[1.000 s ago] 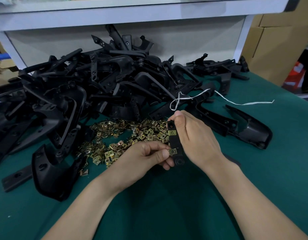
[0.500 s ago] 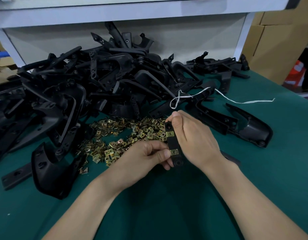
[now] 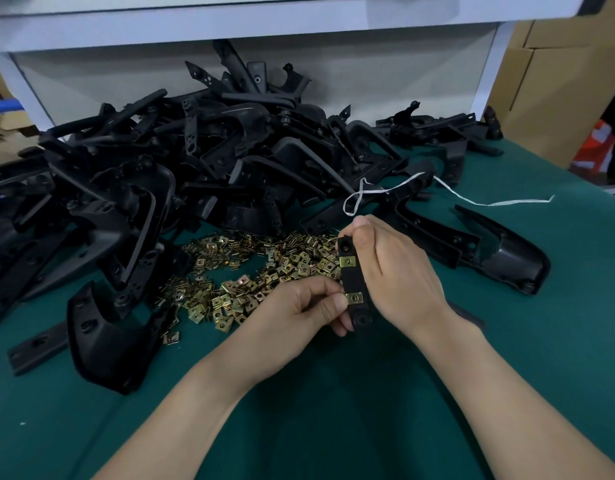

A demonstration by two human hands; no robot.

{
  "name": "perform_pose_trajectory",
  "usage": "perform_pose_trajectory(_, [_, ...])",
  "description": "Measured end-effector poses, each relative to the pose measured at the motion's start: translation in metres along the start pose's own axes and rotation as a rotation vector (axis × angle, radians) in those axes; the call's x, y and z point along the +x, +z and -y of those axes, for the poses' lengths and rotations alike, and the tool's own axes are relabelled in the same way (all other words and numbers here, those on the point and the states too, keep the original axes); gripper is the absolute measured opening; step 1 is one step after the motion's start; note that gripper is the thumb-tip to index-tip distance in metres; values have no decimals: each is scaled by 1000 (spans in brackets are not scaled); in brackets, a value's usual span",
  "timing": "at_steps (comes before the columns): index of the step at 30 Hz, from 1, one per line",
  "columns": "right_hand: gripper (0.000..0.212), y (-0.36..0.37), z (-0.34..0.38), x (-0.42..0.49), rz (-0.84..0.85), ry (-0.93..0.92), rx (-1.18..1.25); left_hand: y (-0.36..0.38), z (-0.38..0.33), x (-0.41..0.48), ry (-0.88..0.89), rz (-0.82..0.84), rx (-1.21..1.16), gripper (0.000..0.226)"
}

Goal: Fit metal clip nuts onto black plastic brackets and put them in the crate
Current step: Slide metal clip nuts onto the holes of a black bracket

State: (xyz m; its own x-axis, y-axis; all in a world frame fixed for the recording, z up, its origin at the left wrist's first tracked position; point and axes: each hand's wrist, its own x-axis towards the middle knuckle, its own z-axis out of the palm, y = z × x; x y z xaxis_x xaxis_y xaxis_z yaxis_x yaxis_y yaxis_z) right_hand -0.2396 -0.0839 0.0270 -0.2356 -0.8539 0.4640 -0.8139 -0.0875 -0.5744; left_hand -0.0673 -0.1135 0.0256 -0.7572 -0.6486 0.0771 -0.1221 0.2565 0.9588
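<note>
Bracket (image 3: 354, 280), a black strip, is held just right of the loose clip-nut heap (image 3: 250, 271), above the counter (image 3: 333, 410), the right hand (image 3: 399, 271) with fingers clamped round it. Fingers of the left hand (image 3: 299, 306) pinch its lower clip nut (image 3: 355, 298), slid further on than a second ago: likely seated, crate next.

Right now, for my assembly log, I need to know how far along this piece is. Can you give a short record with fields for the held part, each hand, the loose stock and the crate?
held part: black bracket, a narrow strip held above the table
clips on it: two, upper clip nut and lower clip nut
right hand: grips the bracket's upper part
left hand: pinches the lower clip nut
loose clip nuts: heaped on the green mat
bracket pile: behind the heap
crate: not in view
</note>
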Motion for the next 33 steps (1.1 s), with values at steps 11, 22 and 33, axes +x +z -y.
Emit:
perform_pose_trajectory(11, [55, 1, 1, -1, 12, -10, -22, 0, 1, -1, 17, 9, 80, 21])
perform_pose_trajectory(22, [54, 2, -1, 1, 18, -4, -20, -1, -5, -2, -28, 16, -25, 27])
perform_pose_trajectory(33, [51, 2, 1, -1, 26, 0, -28, 0, -5, -2, -52, -10, -39, 26])
